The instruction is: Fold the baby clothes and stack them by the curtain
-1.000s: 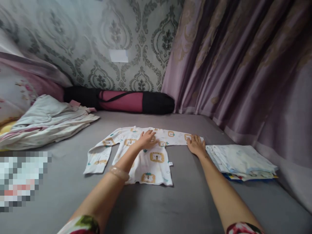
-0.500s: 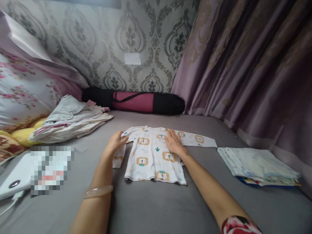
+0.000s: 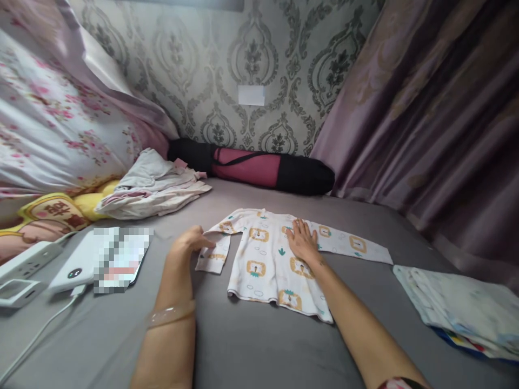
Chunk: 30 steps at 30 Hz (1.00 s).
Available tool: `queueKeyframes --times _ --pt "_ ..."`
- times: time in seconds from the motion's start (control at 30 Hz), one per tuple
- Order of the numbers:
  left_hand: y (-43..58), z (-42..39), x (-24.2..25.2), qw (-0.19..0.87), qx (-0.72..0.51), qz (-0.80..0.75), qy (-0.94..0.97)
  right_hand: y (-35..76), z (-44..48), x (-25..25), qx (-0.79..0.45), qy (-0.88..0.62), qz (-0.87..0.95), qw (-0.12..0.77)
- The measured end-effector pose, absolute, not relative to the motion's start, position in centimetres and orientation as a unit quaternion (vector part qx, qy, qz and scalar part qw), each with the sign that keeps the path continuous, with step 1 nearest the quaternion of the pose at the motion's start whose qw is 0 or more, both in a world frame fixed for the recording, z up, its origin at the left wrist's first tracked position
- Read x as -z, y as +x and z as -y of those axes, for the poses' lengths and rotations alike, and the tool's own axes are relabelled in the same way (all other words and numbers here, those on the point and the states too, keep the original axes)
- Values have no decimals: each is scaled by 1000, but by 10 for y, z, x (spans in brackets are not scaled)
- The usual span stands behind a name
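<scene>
A small white long-sleeved baby shirt [image 3: 267,265] with yellow square prints lies flat on the grey bed sheet [image 3: 259,346]. My right hand [image 3: 302,240] rests flat on the shirt's chest, fingers stretched out. My left hand [image 3: 188,243] is at the shirt's left sleeve [image 3: 214,254], fingers curled and pinching the sleeve near the shoulder. The sleeve hangs bent downward toward me. The right sleeve [image 3: 352,246] lies stretched out to the right.
A folded stack of light cloths [image 3: 462,308] lies at the right. A pile of pale clothes [image 3: 154,186] sits at the back left beside floral pillows [image 3: 52,135]. A black-and-pink rolled bag [image 3: 263,170] lies along the wall. A power strip [image 3: 24,262] and a white charger [image 3: 75,267] lie at the left. Purple curtain [image 3: 438,119] at right.
My right hand went from the right sleeve's end to the shirt's chest. My left hand left the chest and took hold of the left sleeve. The view swung left.
</scene>
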<state>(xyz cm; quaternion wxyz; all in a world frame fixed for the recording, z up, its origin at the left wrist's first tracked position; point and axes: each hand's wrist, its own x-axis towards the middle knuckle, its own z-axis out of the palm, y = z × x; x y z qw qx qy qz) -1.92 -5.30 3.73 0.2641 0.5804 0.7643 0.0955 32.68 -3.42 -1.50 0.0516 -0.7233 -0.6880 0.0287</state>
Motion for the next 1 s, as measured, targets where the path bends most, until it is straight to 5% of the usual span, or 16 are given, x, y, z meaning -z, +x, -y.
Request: queueKeyframes --times 0.17,0.4,0.63,1.0 --pt "-13 59 -56 281 -59 -770 570 326 34 15 -13 -725 687 52" --pt "-13 54 -71 1 -355 -675 647 324 35 15 -5 -727 685 44" --pt "-25 41 -14 103 -199 -817 531 325 32 11 -24 -732 681 15" --pt "-24 44 -9 5 -288 -878 381 249 10 -5 -39 -598 796 92"
